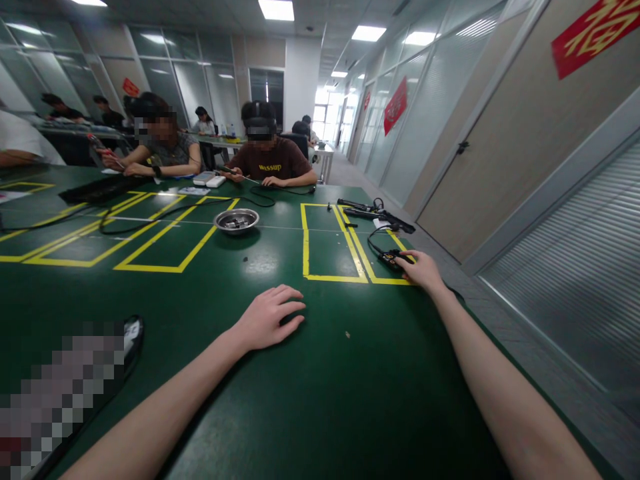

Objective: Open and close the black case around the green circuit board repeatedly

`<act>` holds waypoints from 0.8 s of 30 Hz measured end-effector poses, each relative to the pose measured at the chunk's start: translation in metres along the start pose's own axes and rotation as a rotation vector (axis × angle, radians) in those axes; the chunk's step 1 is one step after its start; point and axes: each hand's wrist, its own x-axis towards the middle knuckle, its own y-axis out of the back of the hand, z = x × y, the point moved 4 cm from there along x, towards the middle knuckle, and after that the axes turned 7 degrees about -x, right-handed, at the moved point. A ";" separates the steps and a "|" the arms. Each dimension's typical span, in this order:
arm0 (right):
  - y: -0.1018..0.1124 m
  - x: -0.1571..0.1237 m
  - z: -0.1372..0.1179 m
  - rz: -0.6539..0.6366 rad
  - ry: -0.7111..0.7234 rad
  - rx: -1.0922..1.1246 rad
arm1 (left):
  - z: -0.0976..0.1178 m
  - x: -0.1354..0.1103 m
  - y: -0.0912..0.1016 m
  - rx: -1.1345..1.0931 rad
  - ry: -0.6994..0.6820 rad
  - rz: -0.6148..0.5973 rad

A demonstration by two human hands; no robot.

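Note:
My left hand [273, 317] lies palm down on the green table [320, 387], fingers apart and holding nothing. Farther off, at the right side of the table, my right hand [423, 270] has its fingers on a small black device [388, 259] with yellowish markings. Thumb and fingers appear to grip its near right end, though the hand covers part of it. A thin black cable [371, 244] loops from the device toward black rod-like tools [367, 213] lying just behind it.
Yellow tape [306, 247] marks rectangles on the table. A metal bowl [219, 225] with small metal pieces stands left of centre. A blurred-out, dark-edged object [133, 333] lies at the near left. Across the table, a person in a brown shirt [270, 163] and another person [173, 157] handle objects.

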 end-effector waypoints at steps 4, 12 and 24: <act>0.001 0.003 -0.001 0.063 0.094 -0.074 | 0.001 0.000 0.001 0.005 -0.001 0.001; -0.002 0.005 -0.001 0.140 0.181 -0.190 | 0.000 0.000 -0.001 0.008 -0.004 0.003; 0.001 -0.004 -0.006 0.124 0.053 -0.313 | -0.002 0.000 -0.001 -0.006 0.039 -0.044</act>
